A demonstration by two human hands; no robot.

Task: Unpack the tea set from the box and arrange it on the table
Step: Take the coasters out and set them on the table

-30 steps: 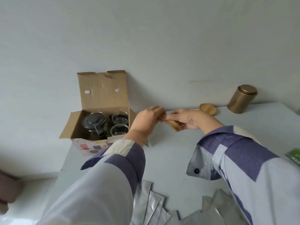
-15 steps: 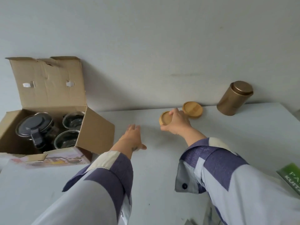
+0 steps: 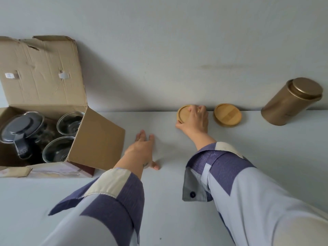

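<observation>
**Coaster held down at the wall**

The right hand [image 3: 194, 120] curls over a wooden coaster [image 3: 184, 114] at 12 o'clock on the table [image 3: 177, 210], fingers and thumb round its rim; a second coaster [image 3: 227, 114] lies just beside it at 1 o'clock; a gold tin [image 3: 291, 101] stands at 2 o'clock; the left hand [image 3: 143, 150] is flat and empty, fingers straight on the table; the box [image 3: 96, 137] sits open at 10 o'clock, with a teapot [image 3: 21, 128] and two glass cups [image 3: 71, 121] inside.

Sleeves [image 3: 248, 189]: my shirt, pale blue with purple and cream patches.
Right cuff [image 3: 194, 189]: grey, unfastened, one dark button.
</observation>
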